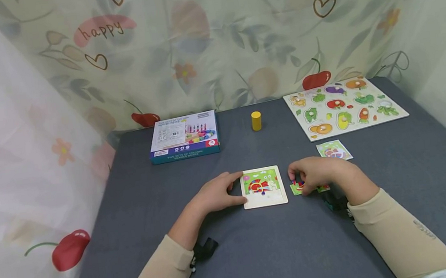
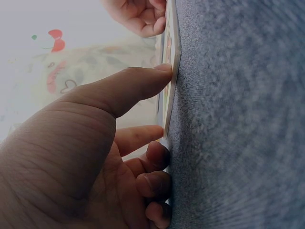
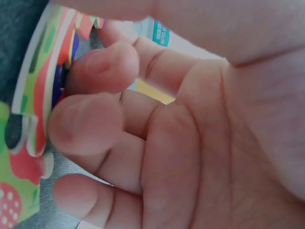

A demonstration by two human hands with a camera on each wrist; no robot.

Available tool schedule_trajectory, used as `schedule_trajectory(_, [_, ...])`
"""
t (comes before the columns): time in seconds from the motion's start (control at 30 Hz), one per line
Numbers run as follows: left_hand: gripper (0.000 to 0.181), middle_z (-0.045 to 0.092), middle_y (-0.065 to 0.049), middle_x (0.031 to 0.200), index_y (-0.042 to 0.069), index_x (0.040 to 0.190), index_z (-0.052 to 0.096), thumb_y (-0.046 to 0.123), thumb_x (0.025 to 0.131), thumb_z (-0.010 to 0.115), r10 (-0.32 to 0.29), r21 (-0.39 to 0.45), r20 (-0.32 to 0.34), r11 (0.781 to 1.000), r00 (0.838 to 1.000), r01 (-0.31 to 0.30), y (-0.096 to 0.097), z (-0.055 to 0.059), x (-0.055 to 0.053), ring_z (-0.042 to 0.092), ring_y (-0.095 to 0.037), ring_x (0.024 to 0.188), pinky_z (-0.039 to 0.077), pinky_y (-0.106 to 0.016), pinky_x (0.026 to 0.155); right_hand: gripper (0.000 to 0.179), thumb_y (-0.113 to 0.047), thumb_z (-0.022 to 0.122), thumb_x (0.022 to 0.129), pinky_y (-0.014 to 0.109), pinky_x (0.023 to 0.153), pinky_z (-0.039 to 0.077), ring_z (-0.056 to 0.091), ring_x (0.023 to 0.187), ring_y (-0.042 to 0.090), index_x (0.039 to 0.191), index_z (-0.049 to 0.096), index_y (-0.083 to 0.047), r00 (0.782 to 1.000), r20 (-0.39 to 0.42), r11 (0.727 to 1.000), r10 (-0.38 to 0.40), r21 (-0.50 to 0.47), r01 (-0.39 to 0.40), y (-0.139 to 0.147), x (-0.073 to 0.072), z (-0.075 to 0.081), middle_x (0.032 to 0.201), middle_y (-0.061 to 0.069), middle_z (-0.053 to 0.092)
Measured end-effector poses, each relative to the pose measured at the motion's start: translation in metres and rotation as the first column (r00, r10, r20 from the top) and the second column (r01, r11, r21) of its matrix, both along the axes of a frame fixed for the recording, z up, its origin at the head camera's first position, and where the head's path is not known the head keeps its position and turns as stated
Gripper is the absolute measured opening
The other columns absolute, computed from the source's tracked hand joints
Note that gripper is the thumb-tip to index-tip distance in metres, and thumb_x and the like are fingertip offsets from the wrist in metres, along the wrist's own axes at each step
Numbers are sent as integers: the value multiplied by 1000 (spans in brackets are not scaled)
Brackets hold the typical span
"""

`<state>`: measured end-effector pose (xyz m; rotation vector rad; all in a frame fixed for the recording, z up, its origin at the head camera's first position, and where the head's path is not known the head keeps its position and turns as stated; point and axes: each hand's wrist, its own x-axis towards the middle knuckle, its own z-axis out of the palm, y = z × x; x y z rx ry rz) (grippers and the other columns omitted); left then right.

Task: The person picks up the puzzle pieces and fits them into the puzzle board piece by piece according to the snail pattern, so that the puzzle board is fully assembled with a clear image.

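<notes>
A wooden puzzle board (image 1: 267, 199) lies flat, its upper part filled with a picture of a red snail and a white rabbit on green; its lower strip is bare wood. My left hand (image 1: 219, 194) holds it by the left side, thumb (image 2: 152, 78) near the front corner and index finger at the back corner. Just right of the board, my right hand (image 1: 317, 172) pinches a green and red puzzle piece (image 1: 296, 189), tilted up in the right wrist view. Beside it lies another puzzle piece (image 3: 19, 167) with a strawberry, partly hidden under the hand in the head view.
Behind the right hand lies a small picture card (image 1: 333, 149). A large vegetable puzzle board (image 1: 347, 106) is at the back right, a yellow cylinder (image 1: 256, 121) at the back middle, and a flat box (image 1: 183, 136) at the back left. Printed curtains surround the grey table (image 1: 285, 251).
</notes>
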<state>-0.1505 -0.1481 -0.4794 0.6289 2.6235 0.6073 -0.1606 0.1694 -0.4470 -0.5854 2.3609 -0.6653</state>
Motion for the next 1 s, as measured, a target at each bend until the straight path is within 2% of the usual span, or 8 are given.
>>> schedule_trajectory(0.2, [80,51,-2,95,26,156,46,52,87,78,7,-3,0,1000,1000,-7,0,-2,-1,49,-17,80,33,-32,65,37,1,71,74,34,55,38,44,57,17,106,57,-11,999,-28,999,-26,44,27,-4,2,4,73,4,51])
schedule_trajectory(0.37, [81,51,-2,95,26,157,46,52,87,78,5,-2,1,1000,1000,-5,0,-2,0,50,-17,81,34,-33,65,40,2,67,73,34,52,37,41,53,17,108,54,-12,999,-3,999,-47,24,47,-2,3,5,71,3,50])
schedule_trajectory(0.5, [82,52,-2,96,25,157,45,53,87,78,7,-4,-2,1000,1000,-7,0,-1,1,51,-16,83,35,-32,66,41,2,67,75,33,54,37,42,54,16,112,54,-10,997,43,998,-61,-1,62,0,4,9,70,2,51])
schedule_trajectory(0.6, [82,52,-1,96,26,156,46,53,87,78,11,-1,4,1000,1000,-11,0,-1,1,51,-16,85,36,-33,67,41,0,70,76,34,57,38,44,57,16,113,54,-9,997,37,997,-70,-7,70,2,4,15,72,3,52])
schedule_trajectory(0.83, [81,52,-1,96,26,156,46,52,87,78,12,2,4,1000,1000,-12,1,0,2,51,-16,85,36,-32,67,44,-2,72,76,35,59,40,48,62,18,116,54,-4,993,-65,993,-103,-56,99,10,9,33,74,4,52])
schedule_trajectory(1.0, [82,52,-1,96,25,157,45,52,87,78,14,-1,1,1000,1000,-14,1,1,2,51,-16,85,36,-32,66,42,-4,72,77,37,63,43,51,67,20,116,55,-3,968,-203,986,-149,-104,131,16,14,49,79,5,54])
